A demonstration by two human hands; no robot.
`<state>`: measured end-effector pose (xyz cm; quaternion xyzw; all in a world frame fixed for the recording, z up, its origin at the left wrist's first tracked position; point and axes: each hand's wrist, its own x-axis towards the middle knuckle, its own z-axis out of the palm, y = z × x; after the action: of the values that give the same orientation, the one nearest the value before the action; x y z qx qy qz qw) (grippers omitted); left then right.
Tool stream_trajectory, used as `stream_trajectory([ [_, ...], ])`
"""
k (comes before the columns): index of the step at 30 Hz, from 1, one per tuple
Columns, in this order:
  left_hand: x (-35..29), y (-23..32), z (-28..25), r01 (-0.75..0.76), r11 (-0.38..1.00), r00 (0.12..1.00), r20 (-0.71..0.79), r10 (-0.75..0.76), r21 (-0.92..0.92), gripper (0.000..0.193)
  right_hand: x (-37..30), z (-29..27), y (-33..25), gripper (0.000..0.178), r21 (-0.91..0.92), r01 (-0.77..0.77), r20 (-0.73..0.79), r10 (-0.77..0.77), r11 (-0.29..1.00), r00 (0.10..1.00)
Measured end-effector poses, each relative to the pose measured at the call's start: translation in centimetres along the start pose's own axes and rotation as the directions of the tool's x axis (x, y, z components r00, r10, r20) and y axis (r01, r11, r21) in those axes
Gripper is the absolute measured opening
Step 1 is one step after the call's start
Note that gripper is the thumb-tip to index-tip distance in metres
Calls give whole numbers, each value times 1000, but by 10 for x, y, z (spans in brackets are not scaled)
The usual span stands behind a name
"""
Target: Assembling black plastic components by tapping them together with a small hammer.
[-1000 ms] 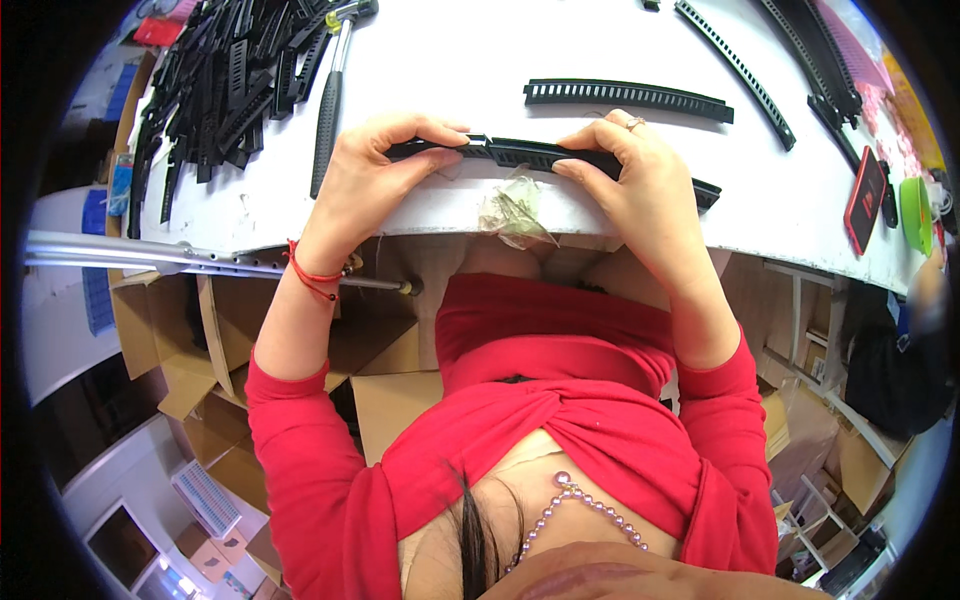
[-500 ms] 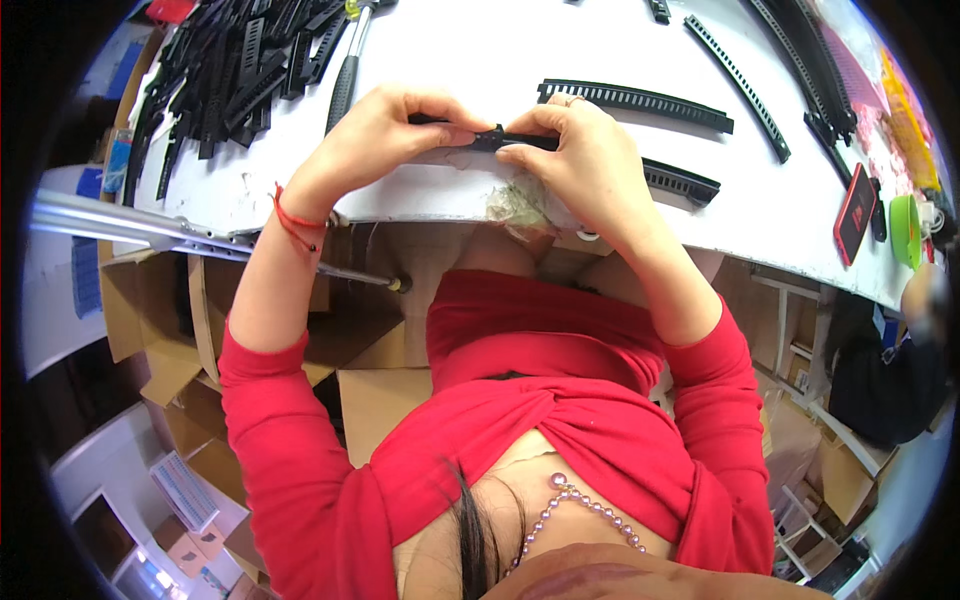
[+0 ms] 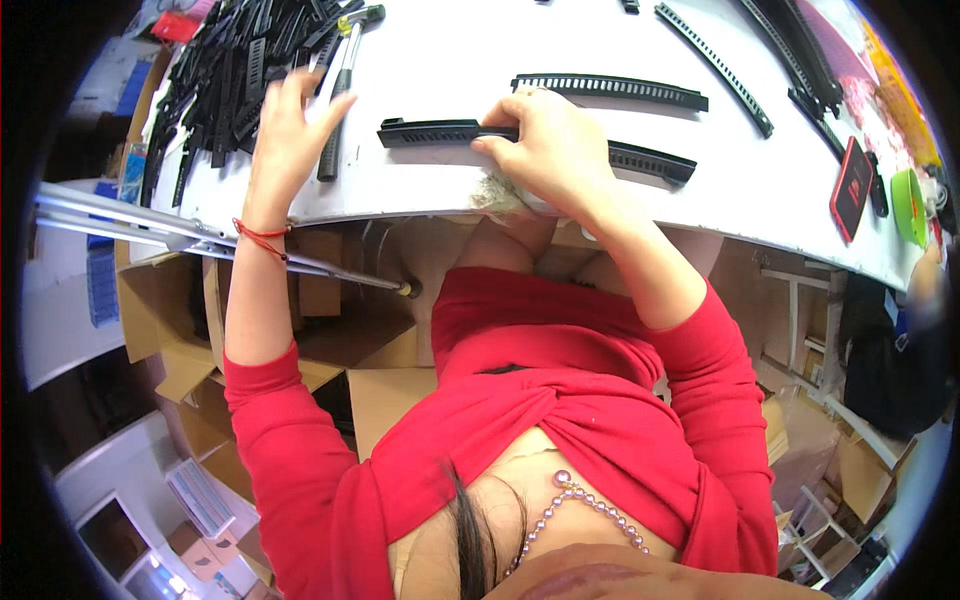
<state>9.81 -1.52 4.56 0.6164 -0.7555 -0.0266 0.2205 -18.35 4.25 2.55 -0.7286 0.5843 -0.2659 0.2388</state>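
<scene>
My right hand (image 3: 556,148) pinches a long black slotted plastic strip (image 3: 428,133) near its middle, against the white table. The strip's left end lies bare; my palm and fingers hide its centre, and its right part shows beyond them. My left hand (image 3: 285,140) is open with fingers spread, holding nothing visible. It hovers just left of a hammer (image 3: 330,150) with a black grip, a metal shaft and a black-and-yellow head. Behind my right hand a second slotted strip (image 3: 610,91) lies on the table.
A heap of black strips (image 3: 240,80) covers the table's far left. More strips (image 3: 715,70) lie at the far right, near a red-edged phone (image 3: 851,190) and a green tape roll (image 3: 907,207). A metal pole (image 3: 300,265) crosses below the table edge, above cardboard boxes (image 3: 180,370).
My left hand has let go of the strip and moved left beside the hammer, its fingers now spread. My right hand keeps its hold, shifted slightly left in view.
</scene>
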Motion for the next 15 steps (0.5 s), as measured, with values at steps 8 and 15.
stream_trajectory([
  [8, -63, 29, -60, 461, 755, 884, 319, -342, -466, 33, -1, -3, 2, 26, 11, 30, -8, -30, 999, 1000],
  [15, -126, 95, -91, -26, 988, 980, 190, 55, -152, 44, -5, 3, 2, 24, 41, 47, -73, -44, 998, 996],
])
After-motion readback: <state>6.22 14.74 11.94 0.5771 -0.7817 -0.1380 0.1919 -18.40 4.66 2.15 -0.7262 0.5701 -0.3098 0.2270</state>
